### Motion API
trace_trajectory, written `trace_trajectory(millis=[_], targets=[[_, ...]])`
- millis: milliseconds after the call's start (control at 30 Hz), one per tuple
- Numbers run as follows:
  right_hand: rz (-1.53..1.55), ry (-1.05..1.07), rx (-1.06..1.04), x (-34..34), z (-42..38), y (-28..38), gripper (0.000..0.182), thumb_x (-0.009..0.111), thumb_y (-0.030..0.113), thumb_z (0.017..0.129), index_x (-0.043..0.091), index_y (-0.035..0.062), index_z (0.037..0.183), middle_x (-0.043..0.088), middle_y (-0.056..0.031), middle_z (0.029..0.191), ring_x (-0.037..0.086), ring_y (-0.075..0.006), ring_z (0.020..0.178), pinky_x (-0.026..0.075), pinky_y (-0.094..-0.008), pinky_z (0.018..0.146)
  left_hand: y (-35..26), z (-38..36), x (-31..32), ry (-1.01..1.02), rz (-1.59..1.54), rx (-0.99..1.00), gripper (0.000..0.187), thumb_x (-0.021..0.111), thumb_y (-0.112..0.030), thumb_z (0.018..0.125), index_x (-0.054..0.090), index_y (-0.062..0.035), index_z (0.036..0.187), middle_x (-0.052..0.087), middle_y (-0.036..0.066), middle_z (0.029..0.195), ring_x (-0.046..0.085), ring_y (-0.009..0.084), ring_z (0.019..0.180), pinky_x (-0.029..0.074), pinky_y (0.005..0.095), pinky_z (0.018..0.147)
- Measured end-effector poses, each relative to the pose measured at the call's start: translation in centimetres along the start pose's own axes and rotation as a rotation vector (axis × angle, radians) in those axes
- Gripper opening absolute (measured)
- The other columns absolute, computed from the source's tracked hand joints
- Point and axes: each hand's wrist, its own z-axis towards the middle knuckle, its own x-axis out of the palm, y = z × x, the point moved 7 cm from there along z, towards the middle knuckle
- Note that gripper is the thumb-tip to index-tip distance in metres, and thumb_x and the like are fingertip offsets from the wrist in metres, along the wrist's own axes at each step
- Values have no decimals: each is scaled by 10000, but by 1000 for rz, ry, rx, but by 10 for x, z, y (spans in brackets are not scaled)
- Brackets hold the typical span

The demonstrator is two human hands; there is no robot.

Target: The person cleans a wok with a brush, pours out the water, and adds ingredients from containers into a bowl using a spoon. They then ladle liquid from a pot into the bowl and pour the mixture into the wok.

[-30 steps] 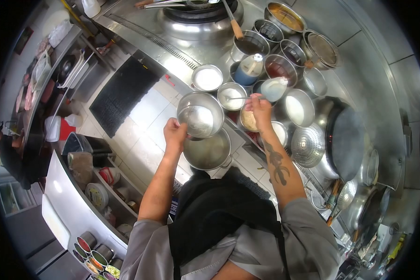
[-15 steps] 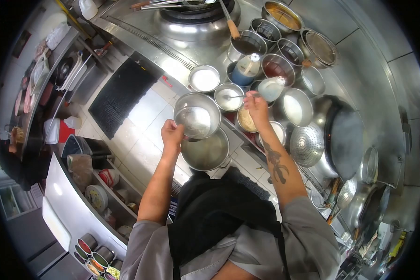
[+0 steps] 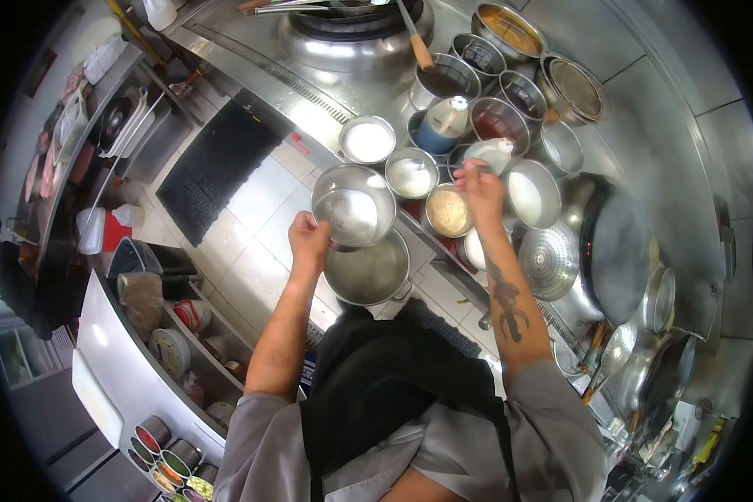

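Bare-metal steel shines on the bowl [image 3: 354,206] that I have in the left hand [image 3: 311,240], its fingers and thumb closed on the lower left of the rim. From my viewpoint the bowl overlaps the upper edge of a larger steel pot [image 3: 366,272]; I cannot tell whether the two touch. The right hand [image 3: 480,191] pinches the handle of a thin metal spoon [image 3: 448,166], which reaches left to the white-filled container [image 3: 411,176]. Whether its tip touches the white contents, I cannot tell. Just below that container I see the tan-filled container [image 3: 448,212], near the right wrist. Another white-filled tin [image 3: 367,140] sits to the upper left, and a plastic bottle [image 3: 444,127] stands above, among the metal containers. A perforated ladle [image 3: 549,263] lies right of the right forearm, beside the dark wok [image 3: 621,251]. On the tiled floor to the left is a black mat [image 3: 217,171].
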Motion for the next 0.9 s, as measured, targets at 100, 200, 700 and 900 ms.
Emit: trace_trajectory(millis=[100,200,700,900], targets=[[-170,62,-81,12,8,-34,232,545,210,978,595,2,1067,663,-77,822,571,-96,643,483,-234,603,6,3,-2,4,-19,-7,196,574,53,790,443,-78,725,514,34,644,508,117,462,466,260,396],[-43,88,-11,26,6,-55,241,546,209,972,595,-9,1062,664,-78,792,592,-107,653,499,-240,613,6,2,-1,2,-41,-4,194,576,50,789,442,-77,726,512,34,641,508,118,464,468,261,397],[-108,3,-73,0,-5,-3,242,553,222,975,611,-5,1033,681,-75,832,613,-117,668,505,-256,631,4,3,-3,9,10,11,193,585,34,784,446,-84,722,515,28,633,504,105,476,467,252,404],[-283,87,-206,31,3,-32,240,534,221,981,609,0,1034,677,-56,801,608,-101,680,487,-254,641,9,5,-5,7,15,-12,196,586,39,779,444,-88,728,517,25,636,499,103,479,461,251,400]])
